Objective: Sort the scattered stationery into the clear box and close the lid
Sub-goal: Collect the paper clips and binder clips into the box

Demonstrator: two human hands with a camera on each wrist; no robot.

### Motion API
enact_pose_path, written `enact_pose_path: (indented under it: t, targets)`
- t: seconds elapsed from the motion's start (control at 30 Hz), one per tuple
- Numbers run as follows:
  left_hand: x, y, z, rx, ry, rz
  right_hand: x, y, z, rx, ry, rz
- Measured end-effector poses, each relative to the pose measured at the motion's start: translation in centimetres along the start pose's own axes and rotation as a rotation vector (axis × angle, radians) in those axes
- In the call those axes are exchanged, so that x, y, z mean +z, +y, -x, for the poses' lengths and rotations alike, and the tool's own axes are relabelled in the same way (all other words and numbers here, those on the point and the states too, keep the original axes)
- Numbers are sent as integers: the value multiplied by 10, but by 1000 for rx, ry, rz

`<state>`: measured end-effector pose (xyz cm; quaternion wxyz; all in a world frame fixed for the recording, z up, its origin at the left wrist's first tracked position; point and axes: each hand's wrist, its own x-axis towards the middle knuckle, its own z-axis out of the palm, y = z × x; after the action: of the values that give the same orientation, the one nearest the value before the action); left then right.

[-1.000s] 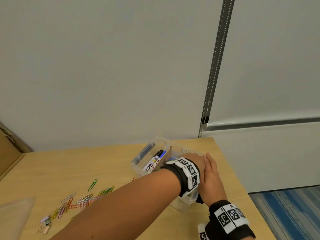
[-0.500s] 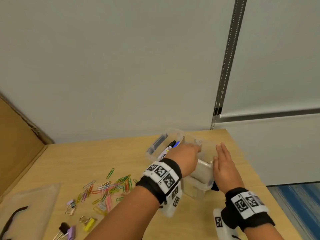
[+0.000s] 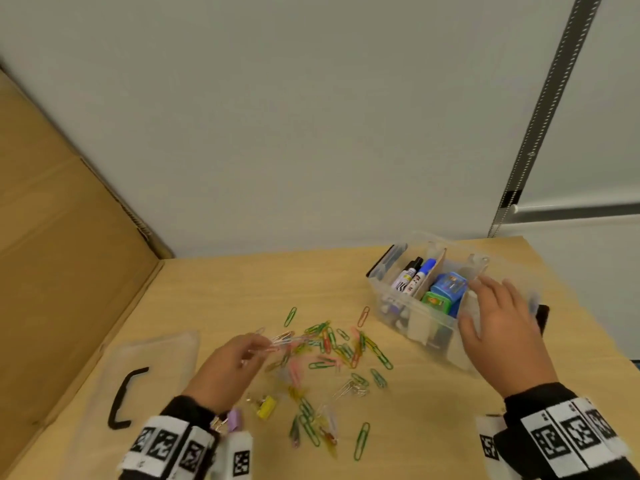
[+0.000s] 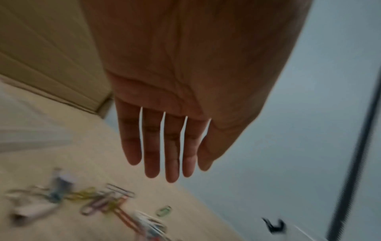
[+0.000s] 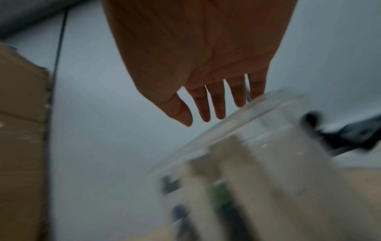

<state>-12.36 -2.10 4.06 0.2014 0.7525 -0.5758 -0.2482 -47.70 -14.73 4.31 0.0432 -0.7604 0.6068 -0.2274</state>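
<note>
Two bare hands in frame, both with fingers straight and nothing gripped. Left hand (image 3: 225,368) hovers low over the scattered coloured wire paper clips (image 3: 329,351) on the light wooden table (image 3: 242,289); the left wrist view shows its fingers (image 4: 152,146) extended side by side, palm down, clips blurred just beneath the fingertips. Contact with the clips: cannot tell, motion blur. Right hand (image 3: 498,327) is spread over the near right end of the clear plastic box (image 3: 408,313), fingers (image 5: 218,101) straight and slightly apart; whether they touch the rim is unclear.

Box stands open, ahead of the right hand and to the right of the left. Inside, away from the right hand: two marker pens, a black-capped one (image 3: 407,275) and a blue-capped one (image 3: 423,274), behind a brown cardboard divider (image 3: 431,275). On the hand's side of that divider: a small blue plastic case (image 3: 448,285) and a green one (image 3: 435,301).

Clear flat lid with a black handle (image 3: 124,396) lies on the table just left of the left hand. Yellow binder clip (image 3: 266,407) and purple binder clip (image 3: 234,419) sit just right of the left wrist. Brown cardboard sheet (image 3: 69,237) stands further left.
</note>
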Motion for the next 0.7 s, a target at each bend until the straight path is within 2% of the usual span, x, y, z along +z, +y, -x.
enact_pose_path:
  t: [0.1,0.2,0.27,0.33,0.4,0.5,0.6,0.7]
  targets:
    - [-24,-49,12,-133,-11,-8,17,-54,22,-185,-49,-50]
    - [-31,-91,9,-269,-49,-143,44,-109,42,-357,-149,-79]
    - [-31,-107,2,-281,-143,-242,64,-146,52,-469,-232,-114]
    - [-31,-111,-6,-232,-217,-304,82,-180,60,-531,-352,-158]
    - [-31,-107,-16,-154,-245,-341,101,-206,66,-540,-504,-152]
    - [-30,-103,-30,-69,-272,-384,125,-228,73,-488,-736,-16]
    - [-28,-106,-40,-12,-323,-457,142,-237,79,-447,-782,52]
    - [-26,-109,-45,20,-335,-496,147,-238,81,-382,-770,-5]
